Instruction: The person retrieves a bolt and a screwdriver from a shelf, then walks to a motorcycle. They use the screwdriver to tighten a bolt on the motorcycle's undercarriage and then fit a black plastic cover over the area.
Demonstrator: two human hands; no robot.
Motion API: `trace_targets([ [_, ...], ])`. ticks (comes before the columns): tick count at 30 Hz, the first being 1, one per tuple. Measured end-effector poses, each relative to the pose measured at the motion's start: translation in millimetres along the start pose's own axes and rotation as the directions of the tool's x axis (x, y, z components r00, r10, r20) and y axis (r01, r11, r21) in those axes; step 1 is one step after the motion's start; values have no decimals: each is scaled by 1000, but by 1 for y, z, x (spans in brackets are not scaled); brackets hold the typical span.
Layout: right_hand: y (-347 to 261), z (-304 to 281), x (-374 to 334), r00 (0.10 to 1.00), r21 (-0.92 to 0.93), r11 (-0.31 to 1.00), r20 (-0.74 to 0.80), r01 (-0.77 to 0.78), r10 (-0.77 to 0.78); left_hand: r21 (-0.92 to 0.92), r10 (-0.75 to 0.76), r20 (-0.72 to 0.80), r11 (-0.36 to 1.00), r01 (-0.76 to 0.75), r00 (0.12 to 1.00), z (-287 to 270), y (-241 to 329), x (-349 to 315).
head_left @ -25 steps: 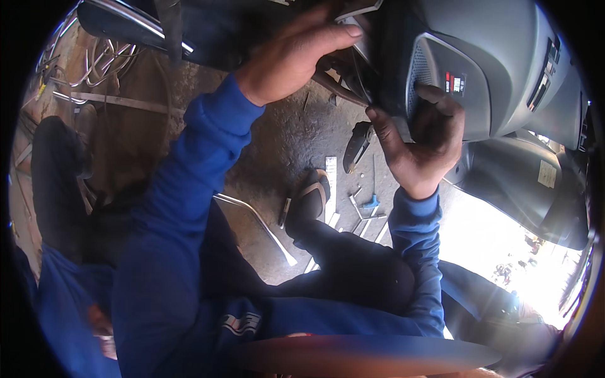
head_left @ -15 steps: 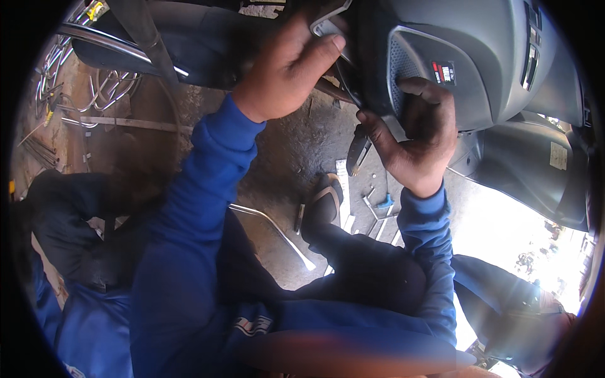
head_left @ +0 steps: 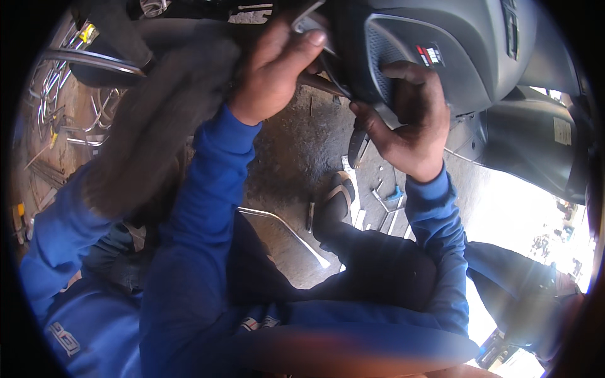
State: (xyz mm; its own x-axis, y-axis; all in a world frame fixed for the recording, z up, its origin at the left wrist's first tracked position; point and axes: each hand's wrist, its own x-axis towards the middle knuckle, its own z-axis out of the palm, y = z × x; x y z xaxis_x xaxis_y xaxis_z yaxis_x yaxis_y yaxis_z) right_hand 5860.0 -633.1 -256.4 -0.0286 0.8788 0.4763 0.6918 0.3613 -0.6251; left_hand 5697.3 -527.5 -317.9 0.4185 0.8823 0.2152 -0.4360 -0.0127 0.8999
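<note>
My left hand (head_left: 271, 79) is closed on a light grey bracket-like piece (head_left: 309, 24), its thumb pressed along the near side; the fingertips are hidden behind it. Just to the right is a large grey plastic panel (head_left: 466, 60) with a dotted, recessed strip (head_left: 381, 53) and a small sticker (head_left: 430, 55). At that panel's lower left edge is my right hand (head_left: 416, 123). Its fingers are curled against the recess and its thumb lies apart at the lower edge, so the hand grips the panel's edge.
At left a co-worker's blue sleeve (head_left: 63, 208) and blurred dark forearm (head_left: 151, 132) reach close beside my left arm. On the floor lie a bent metal tube (head_left: 283, 227), a blue-handled tool (head_left: 395, 194) and bundled metal rods (head_left: 50, 94). Another person's leg (head_left: 510, 271) is at right.
The co-worker's forearm has come up across the left side. The panel and both my hands sit slightly further left and higher in view; their grips look the same.
</note>
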Motion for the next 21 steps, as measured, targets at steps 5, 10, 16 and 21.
trace_targets([
  [5,4,-7,0,999,-54,998,34,36,-34,-73,73,82,995,-67,994,3,-11,5],
  [10,6,-4,2,997,-51,996,-2,77,-77,-162,50,56,986,-41,997,11,-28,-3],
  [16,8,-5,-2,982,-55,983,-57,178,-181,-55,-21,-156,998,13,988,12,-29,-15],
  [21,4,-12,-6,994,-7,995,-49,102,-103,-76,129,-50,988,-132,990,19,-26,-17],
])
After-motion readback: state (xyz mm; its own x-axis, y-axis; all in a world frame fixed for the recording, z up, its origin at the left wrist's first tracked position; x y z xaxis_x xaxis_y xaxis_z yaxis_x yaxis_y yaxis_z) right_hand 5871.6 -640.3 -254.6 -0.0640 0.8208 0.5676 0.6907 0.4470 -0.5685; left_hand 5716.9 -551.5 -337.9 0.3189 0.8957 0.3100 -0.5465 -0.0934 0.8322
